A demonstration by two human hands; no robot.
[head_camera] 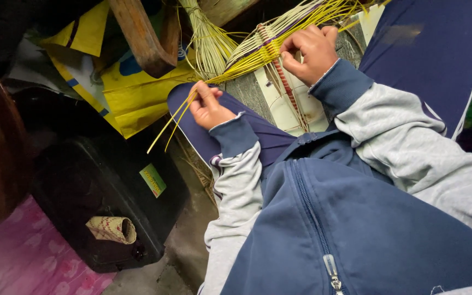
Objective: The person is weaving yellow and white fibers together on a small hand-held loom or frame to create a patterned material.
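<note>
Left hand (208,106) is pinching thin yellow-green strips (178,117) betw. thumb & fingers, closed on them; loose ends are trailing down-left past the knee. Right hand (310,52) is curled shut on the weave (260,49), a flat, ribbed band of the same strips w/ a purple line thru it, sitting just above the knees, top centre. Weave's long axis is running lower-left to upper-right, free strips fanning out past the right hand. Under it a reddish-and-pale plaited cord (285,84) is lying over a pale board (279,109). A pale bundle (208,43) of stiff straws is hanging beside a curved wooden leg (143,38). Yellow bag (132,90), crinkly, w/ blue patches, is at upper left. Black case (99,191), smooth, is carrying a small slanted green-yellow rectangular sticker (153,180); a woven roll (113,229) is resting on it. Pink mat (23,262) is at lower left.
</note>
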